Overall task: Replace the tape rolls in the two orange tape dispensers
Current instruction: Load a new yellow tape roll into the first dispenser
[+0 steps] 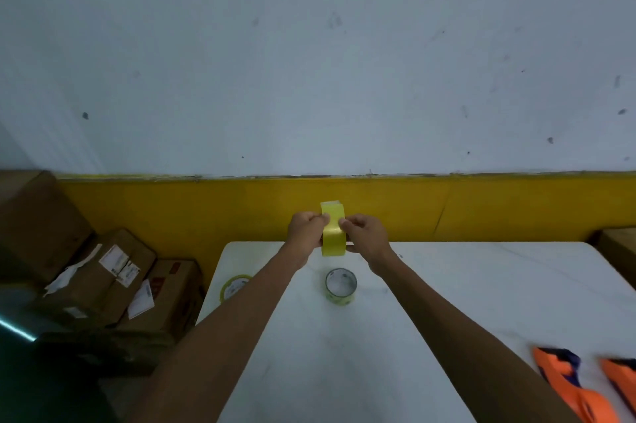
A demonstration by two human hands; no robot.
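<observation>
A yellow tape roll [333, 237] is held upright on edge above the far side of the white table [447, 291]. My left hand [305, 229] grips its left side and my right hand [364, 233] pinches its right side near the top. A thin, nearly used-up roll [340, 286] lies flat on the table just below my hands. Another yellow roll [234, 286] sits at the table's left edge, partly hidden by my left forearm. Two orange dispensers with dark blue parts lie at the near right: one dispenser [571, 384] and a second dispenser [621, 384] cut by the frame edge.
Several brown cardboard boxes [113, 281] with labels are stacked on the floor left of the table. Another box [619, 243] stands at the far right. A yellow band [172, 209] runs along the base of the white wall behind the table.
</observation>
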